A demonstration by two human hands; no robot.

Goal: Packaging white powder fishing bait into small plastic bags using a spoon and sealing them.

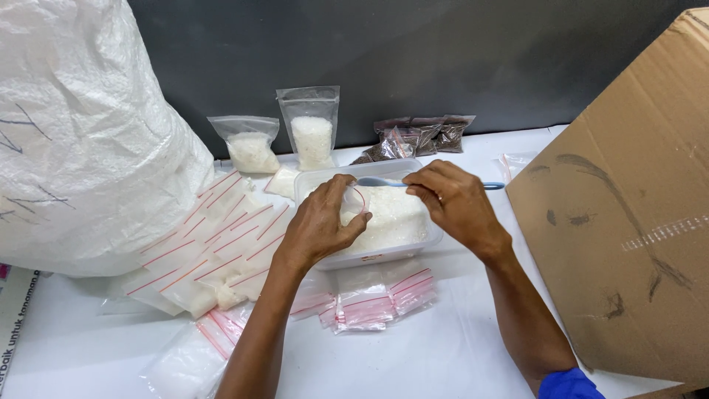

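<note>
Small clear zip bag with red seal line (pixel 356 201) sits pinched open in left hand (pixel 319 225), over clear plastic tub of white granules (pixel 391 218). Right hand (pixel 454 201) grips blue plastic spoon (pixel 384 182) at bag mouth. Keep mouth wide, tip slowly over tub.

2 bare forearms; a blue sleeve (pixel 567 385) covers the right upper arm.

Left hand (pixel 322 222): held a small clear bag (pixel 353 201) open over the tub (pixel 367 212)
Right hand (pixel 452 201): pinched a blue spoon (pixel 384 182) at the bag's mouth
Tub: held white granules; filled bags (pixel 214 247) lay left; sack (pixel 81 133) beyond; box (pixel 628 222) right
</note>
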